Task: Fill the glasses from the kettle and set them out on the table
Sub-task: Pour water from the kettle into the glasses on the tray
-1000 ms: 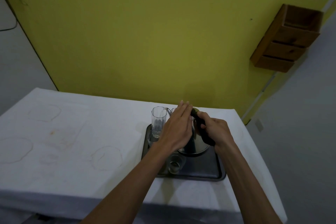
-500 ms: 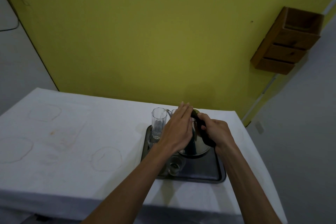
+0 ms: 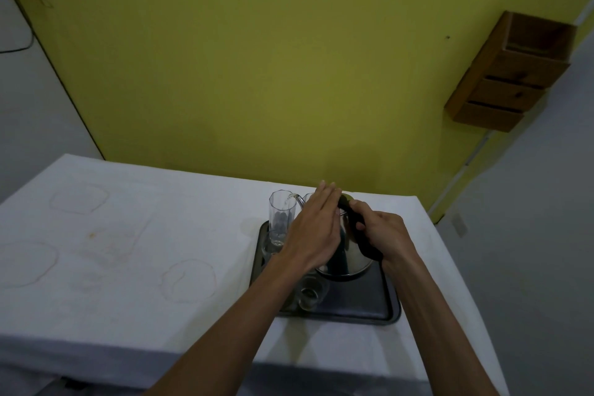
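Observation:
A steel kettle [image 3: 355,259] is tilted over a dark metal tray [image 3: 369,302] on the white table. My right hand [image 3: 382,231] grips its black handle. My left hand [image 3: 316,228] lies flat with straight fingers on top of the kettle. The spout reaches the rim of a tall clear glass [image 3: 282,219] at the tray's far left corner, and water runs into it. A second tall glass [image 3: 308,198] shows just behind my left hand. Two short glasses [image 3: 310,294] stand on the tray's near side under my left forearm.
The white tablecloth [image 3: 128,267] carries several ring stains to the left of the tray. A yellow wall rises right behind the table. A wooden wall rack [image 3: 514,74] hangs at the right. The table's right edge lies close to the tray.
Both hands stay on the kettle in nearly the same place. Water now shows at the spout, running into the tall glass.

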Demonstrator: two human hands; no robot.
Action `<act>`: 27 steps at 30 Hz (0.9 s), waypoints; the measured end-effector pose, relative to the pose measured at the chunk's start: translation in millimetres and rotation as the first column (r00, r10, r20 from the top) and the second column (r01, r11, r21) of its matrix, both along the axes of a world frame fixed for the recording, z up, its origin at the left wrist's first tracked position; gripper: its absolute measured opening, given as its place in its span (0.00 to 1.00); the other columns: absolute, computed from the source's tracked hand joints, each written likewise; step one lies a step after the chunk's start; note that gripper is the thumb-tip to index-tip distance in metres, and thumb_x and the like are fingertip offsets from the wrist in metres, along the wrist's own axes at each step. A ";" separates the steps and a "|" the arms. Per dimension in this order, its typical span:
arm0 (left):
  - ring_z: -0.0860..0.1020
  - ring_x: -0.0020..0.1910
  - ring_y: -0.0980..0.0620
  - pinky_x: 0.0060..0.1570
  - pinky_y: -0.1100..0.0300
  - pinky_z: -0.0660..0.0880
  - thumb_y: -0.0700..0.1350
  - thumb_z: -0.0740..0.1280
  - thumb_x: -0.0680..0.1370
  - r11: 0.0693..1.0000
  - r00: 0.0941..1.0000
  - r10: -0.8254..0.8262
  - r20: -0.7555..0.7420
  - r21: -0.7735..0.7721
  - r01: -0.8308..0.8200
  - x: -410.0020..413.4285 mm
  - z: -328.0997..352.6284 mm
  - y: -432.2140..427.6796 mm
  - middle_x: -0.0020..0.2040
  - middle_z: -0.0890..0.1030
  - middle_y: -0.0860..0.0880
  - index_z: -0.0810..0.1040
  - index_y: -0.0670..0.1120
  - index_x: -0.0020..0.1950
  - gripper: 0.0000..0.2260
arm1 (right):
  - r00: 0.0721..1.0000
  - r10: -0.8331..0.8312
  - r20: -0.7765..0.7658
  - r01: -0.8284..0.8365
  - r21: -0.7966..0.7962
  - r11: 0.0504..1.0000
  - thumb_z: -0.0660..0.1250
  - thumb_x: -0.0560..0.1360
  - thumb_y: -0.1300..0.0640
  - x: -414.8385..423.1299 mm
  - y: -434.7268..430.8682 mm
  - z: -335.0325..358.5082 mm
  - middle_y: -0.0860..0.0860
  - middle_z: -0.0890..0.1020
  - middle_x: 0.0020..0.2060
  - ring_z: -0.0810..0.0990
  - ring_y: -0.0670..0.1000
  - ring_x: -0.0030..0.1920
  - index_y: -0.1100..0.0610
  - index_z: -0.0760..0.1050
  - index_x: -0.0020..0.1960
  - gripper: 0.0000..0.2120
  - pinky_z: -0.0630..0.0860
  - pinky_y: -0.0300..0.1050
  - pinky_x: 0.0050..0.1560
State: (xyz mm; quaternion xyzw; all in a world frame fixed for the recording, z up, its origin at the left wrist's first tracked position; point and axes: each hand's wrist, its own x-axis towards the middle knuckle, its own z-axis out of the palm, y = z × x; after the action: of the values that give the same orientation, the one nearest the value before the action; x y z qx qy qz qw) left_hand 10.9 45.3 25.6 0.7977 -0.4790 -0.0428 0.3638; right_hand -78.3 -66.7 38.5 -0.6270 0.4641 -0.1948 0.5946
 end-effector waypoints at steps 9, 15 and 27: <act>0.46 0.79 0.56 0.71 0.67 0.43 0.45 0.50 0.85 1.000 1.000 0.006 0.010 -0.004 -0.006 0.4 -2.2 0.1 0.80 0.54 0.50 0.55 0.44 0.79 0.22 | 1.000 0.006 0.007 -0.006 0.011 1.000 0.75 0.69 0.40 0.7 -0.1 -0.7 0.49 0.77 0.23 0.72 0.52 0.28 0.56 0.77 0.26 0.23 0.65 0.47 0.34; 0.46 0.79 0.56 0.71 0.67 0.44 0.45 0.50 0.85 1.000 1.000 0.005 0.013 -0.010 -0.005 1.4 -2.9 -0.5 0.80 0.55 0.50 0.55 0.44 0.79 0.22 | 1.000 0.013 0.002 -0.013 0.017 1.000 0.75 0.68 0.39 0.1 -0.1 0.2 0.49 0.76 0.22 0.70 0.52 0.27 0.56 0.76 0.25 0.23 0.64 0.46 0.32; 0.46 0.79 0.56 0.72 0.65 0.45 0.44 0.50 0.85 1.000 1.000 -0.001 0.001 -0.016 0.001 1.4 -3.3 -0.9 0.80 0.55 0.49 0.56 0.43 0.79 0.22 | 1.000 0.010 0.005 -0.010 0.006 1.000 0.75 0.69 0.40 0.3 -0.7 -3.3 0.50 0.78 0.25 0.72 0.53 0.29 0.57 0.79 0.31 0.21 0.66 0.47 0.36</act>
State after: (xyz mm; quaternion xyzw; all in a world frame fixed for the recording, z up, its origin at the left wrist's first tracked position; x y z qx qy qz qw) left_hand 12.4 44.4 22.4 0.7946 -0.4800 -0.0386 0.3698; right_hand -78.0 -67.3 35.2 -0.6269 0.4601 -0.1920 0.5987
